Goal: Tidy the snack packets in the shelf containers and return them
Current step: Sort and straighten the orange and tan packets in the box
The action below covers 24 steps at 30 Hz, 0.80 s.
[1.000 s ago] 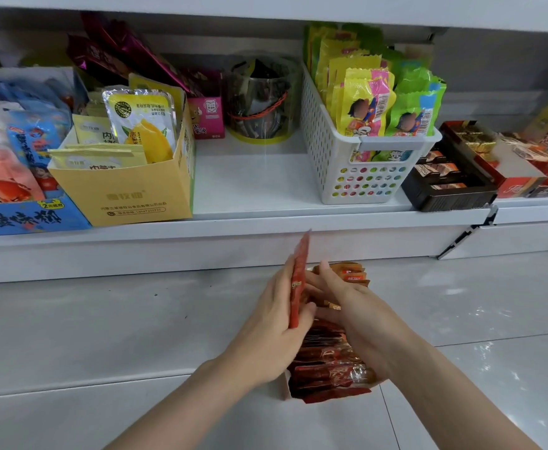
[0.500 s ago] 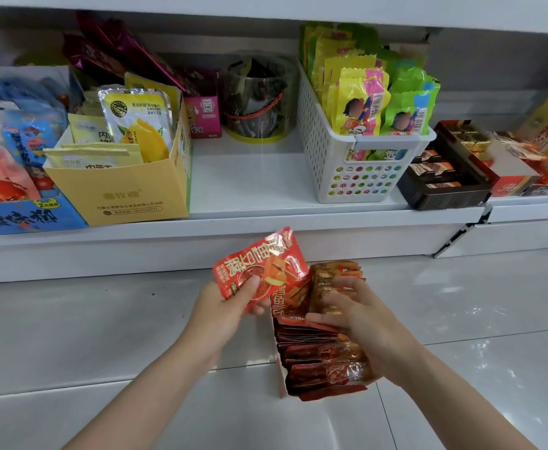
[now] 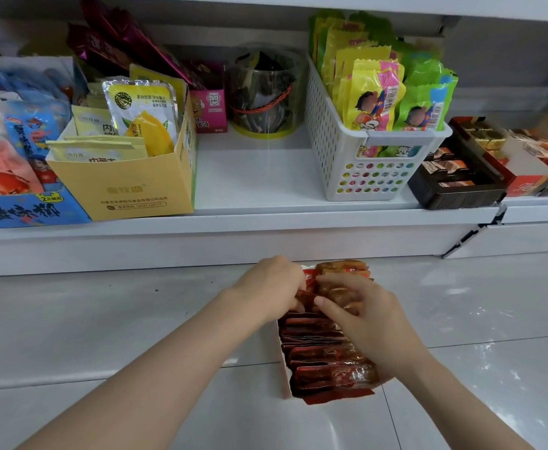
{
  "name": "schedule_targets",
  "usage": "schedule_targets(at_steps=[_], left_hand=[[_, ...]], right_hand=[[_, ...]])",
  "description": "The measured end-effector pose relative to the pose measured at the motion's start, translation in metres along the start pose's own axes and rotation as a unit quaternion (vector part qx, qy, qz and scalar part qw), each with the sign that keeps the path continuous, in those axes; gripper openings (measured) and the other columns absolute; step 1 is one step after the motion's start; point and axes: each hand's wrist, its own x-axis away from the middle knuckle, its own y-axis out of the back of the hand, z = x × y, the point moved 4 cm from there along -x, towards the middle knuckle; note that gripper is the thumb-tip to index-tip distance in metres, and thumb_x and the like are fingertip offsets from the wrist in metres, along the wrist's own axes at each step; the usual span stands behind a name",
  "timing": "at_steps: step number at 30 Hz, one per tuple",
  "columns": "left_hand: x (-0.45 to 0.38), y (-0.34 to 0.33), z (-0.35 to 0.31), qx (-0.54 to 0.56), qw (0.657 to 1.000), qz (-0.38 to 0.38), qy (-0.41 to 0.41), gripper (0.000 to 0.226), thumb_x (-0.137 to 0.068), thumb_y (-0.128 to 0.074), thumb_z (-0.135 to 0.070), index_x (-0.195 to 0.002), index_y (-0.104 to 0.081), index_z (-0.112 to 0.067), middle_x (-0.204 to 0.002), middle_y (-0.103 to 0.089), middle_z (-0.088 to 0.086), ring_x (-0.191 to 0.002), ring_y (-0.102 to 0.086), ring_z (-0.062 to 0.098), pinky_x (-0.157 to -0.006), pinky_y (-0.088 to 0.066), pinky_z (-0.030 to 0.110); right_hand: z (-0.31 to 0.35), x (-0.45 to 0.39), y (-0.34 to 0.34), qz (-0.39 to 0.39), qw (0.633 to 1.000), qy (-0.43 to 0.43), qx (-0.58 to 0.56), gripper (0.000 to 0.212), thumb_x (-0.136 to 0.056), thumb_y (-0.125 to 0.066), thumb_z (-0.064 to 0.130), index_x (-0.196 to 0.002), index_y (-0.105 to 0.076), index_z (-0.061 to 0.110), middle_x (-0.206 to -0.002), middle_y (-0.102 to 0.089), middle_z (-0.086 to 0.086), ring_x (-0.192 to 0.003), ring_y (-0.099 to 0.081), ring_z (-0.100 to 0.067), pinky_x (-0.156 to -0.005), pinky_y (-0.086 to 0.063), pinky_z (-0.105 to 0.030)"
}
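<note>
Two hands down in a small box (image 3: 284, 368) of red snack packets (image 3: 327, 355) on the shiny floor (image 3: 103, 319).

Left hand (image 3: 271, 287) at the far end of the box, fingers curled down into the packets, tips tucked in among them and hidden. Gripping a packet there, by the look of it, but hard to tell which one.

Right hand (image 3: 368, 323) just beside it, touching it near the thumbs. Fingers (image 3: 331, 310) bent, pinching the tops of the packets at the far end. Palm over the right side of the row.

More packets standing in a neat row under and behind the right hand, nearer the body.

Up past both hands, a white shelf (image 3: 253, 177). A yellow box (image 3: 126, 186) up and to the left. A white basket (image 3: 357, 164) up and to the right.
</note>
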Motion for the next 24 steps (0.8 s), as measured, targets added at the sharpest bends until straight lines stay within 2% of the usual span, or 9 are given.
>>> schedule_targets(at_steps=[2, 5, 7, 10, 12, 15, 19, 22, 24], left_hand=[[0.002, -0.005, 0.009, 0.049, 0.999, 0.022, -0.005, 0.013, -0.089, -0.071, -0.024, -0.099, -0.076, -0.017, -0.081, -0.066, 0.002, -0.084, -0.064, 0.025, -0.070, -0.046, 0.030], [0.012, -0.002, 0.032, 0.207, 0.973, 0.101, 0.004, 0.028, -0.088, -0.063, 0.001, -0.101, -0.074, -0.020, -0.098, -0.076, -0.001, -0.091, -0.071, 0.013, -0.082, -0.054, 0.023], [0.012, 0.006, 0.047, 0.220, 0.974, 0.036, 0.031, 0.044, -0.086, -0.050, 0.012, -0.094, -0.073, -0.025, -0.095, -0.074, -0.003, -0.084, -0.069, 0.006, -0.075, -0.050, 0.014], [0.008, 0.010, 0.049, 0.137, 0.980, -0.134, 0.047, 0.022, -0.093, -0.061, -0.008, -0.107, -0.072, -0.021, -0.106, -0.069, -0.005, -0.089, -0.062, 0.009, -0.082, -0.049, 0.023], [0.005, -0.001, 0.043, 0.129, 0.980, -0.148, 0.040, 0.019, -0.091, -0.070, -0.021, -0.110, -0.072, -0.020, -0.105, -0.065, -0.005, -0.088, -0.060, 0.009, -0.083, -0.050, 0.027], [0.003, -0.015, 0.042, 0.123, 0.976, -0.171, 0.056, 0.022, -0.084, -0.077, -0.027, -0.105, -0.071, -0.021, -0.097, -0.061, -0.008, -0.081, -0.054, 0.007, -0.074, -0.042, 0.021], [0.004, -0.015, 0.036, 0.106, 0.971, -0.209, 0.046, 0.010, -0.086, -0.074, -0.024, -0.093, -0.068, -0.020, -0.091, -0.062, -0.008, -0.088, -0.059, 0.013, -0.074, -0.045, 0.026], [0.008, -0.018, 0.033, 0.060, 0.973, -0.223, 0.028, 0.008, -0.090, -0.070, -0.026, -0.094, -0.068, -0.019, -0.094, -0.058, -0.008, -0.097, -0.052, 0.013, -0.076, -0.043, 0.028], [0.013, -0.021, 0.033, 0.080, 0.966, -0.244, 0.027, 0.008, -0.090, -0.071, -0.023, -0.093, -0.069, -0.016, -0.099, -0.057, -0.005, -0.101, -0.048, 0.013, -0.080, -0.045, 0.030]], right_hand=[[0.004, -0.002, -0.001, 0.017, 0.999, 0.020, 0.019, 0.012, -0.094, -0.063, 0.036, -0.092, -0.072, 0.043, -0.080, -0.067, 0.030, -0.079, -0.062, 0.009, -0.068, -0.044, -0.006], [0.004, -0.007, -0.007, 0.049, 0.995, 0.038, 0.079, 0.028, -0.101, -0.049, 0.041, -0.087, -0.071, 0.031, -0.073, -0.067, 0.013, -0.068, -0.061, -0.001, -0.062, -0.046, -0.015], [0.003, -0.009, -0.013, 0.081, 0.990, 0.055, 0.101, 0.030, -0.103, -0.043, 0.041, -0.092, -0.067, 0.028, -0.077, -0.067, 0.011, -0.072, -0.061, -0.006, -0.067, -0.047, -0.020], [0.001, -0.005, -0.023, 0.149, 0.983, 0.056, 0.095, 0.029, -0.105, -0.033, 0.042, -0.098, -0.059, 0.029, -0.081, -0.065, 0.010, -0.076, -0.062, -0.007, -0.068, -0.047, -0.021], [-0.001, -0.002, -0.029, 0.194, 0.977, 0.046, 0.069, 0.028, -0.105, -0.029, 0.045, -0.113, -0.055, 0.037, -0.091, -0.068, 0.011, -0.085, -0.063, -0.004, -0.075, -0.049, -0.023], [0.001, 0.000, -0.029, 0.221, 0.972, 0.064, 0.052, 0.028, -0.104, -0.027, 0.051, -0.125, -0.047, 0.050, -0.098, -0.065, 0.019, -0.094, -0.059, 0.005, -0.079, -0.044, -0.015], [-0.001, 0.005, -0.028, 0.228, 0.971, 0.062, 0.033, 0.033, -0.104, -0.024, 0.052, -0.115, -0.053, 0.041, -0.100, -0.065, 0.015, -0.096, -0.059, 0.001, -0.082, -0.043, -0.014], [-0.003, 0.009, -0.032, 0.202, 0.976, 0.062, 0.049, 0.037, -0.102, -0.020, 0.054, -0.104, -0.053, 0.040, -0.096, -0.064, 0.015, -0.095, -0.058, 0.000, -0.082, -0.044, -0.015], [-0.003, 0.008, -0.034, 0.187, 0.979, 0.057, 0.048, 0.033, -0.102, -0.020, 0.053, -0.096, -0.051, 0.043, -0.092, -0.064, 0.016, -0.092, -0.059, 0.000, -0.081, -0.045, -0.016]])
